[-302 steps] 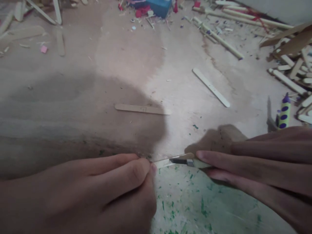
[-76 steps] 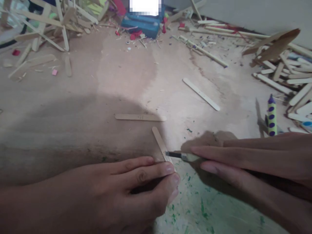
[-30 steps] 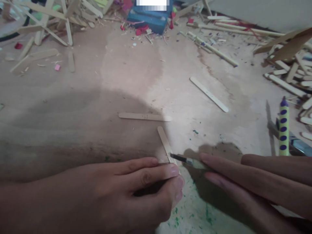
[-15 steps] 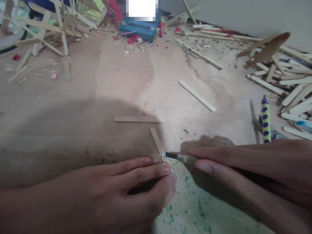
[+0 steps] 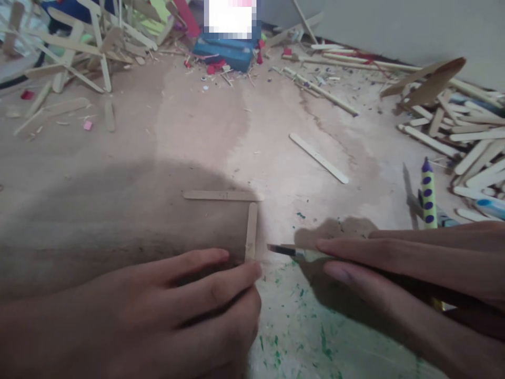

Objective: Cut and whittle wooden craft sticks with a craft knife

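Observation:
My left hand [image 5: 158, 310] lies low on the board, its fingertips pressing the near end of a short wooden stick [image 5: 251, 231]. That stick stands upright in the view, its far end touching the right end of a long flat stick [image 5: 223, 195], forming a corner. My right hand [image 5: 414, 268] grips a small craft knife [image 5: 294, 252], the dark blade pointing left, a short gap from the short stick.
Another loose stick [image 5: 319, 157] lies beyond to the right. A purple-dotted yellow tube [image 5: 428, 193] stands at right beside a heap of sticks [image 5: 469, 142]. A blue box [image 5: 226, 50] and stick structures [image 5: 82, 47] crowd the far edge. Green paint flecks mark the near board [image 5: 307, 337].
The short stick has swung from a slant to upright, its top now meeting the long stick's right end. The knife blade has come off the stick and sits just right of it.

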Tool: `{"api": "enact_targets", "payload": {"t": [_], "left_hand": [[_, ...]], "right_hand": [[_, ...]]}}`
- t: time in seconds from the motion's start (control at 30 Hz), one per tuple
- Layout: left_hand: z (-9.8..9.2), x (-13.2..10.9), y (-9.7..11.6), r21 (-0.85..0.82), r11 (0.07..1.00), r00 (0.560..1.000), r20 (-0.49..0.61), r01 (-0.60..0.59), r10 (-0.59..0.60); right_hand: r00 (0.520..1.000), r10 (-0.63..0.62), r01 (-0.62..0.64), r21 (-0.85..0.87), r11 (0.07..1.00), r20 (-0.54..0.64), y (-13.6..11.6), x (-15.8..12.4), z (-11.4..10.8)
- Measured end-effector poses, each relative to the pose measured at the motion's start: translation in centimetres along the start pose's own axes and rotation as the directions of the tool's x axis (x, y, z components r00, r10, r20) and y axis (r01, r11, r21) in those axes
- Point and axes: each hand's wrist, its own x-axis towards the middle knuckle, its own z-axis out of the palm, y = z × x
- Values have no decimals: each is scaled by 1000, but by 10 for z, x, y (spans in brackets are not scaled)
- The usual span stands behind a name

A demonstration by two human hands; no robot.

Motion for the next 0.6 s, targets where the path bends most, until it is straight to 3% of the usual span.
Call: {"api": "enact_targets", "payload": {"t": [0.1, 0.27, 0.47, 0.6], "left_hand": [[4, 10, -2, -13, 1000, 1000, -14, -1, 1], [1, 22, -10, -32, 999, 999, -37, 25, -26], [-11, 6, -20, -80, 997, 1000, 0, 7, -7], [-14, -2, -21, -21, 995, 994, -52, 98, -99]], "right_hand": [[999, -48, 48, 0, 999, 25, -2, 3, -1], [996, -75, 72, -56, 996, -44, -11, 15, 3], [972, -218, 200, -176, 964, -90, -30, 49, 15], [967, -232, 214, -163, 963, -102, -24, 45, 13]]}}
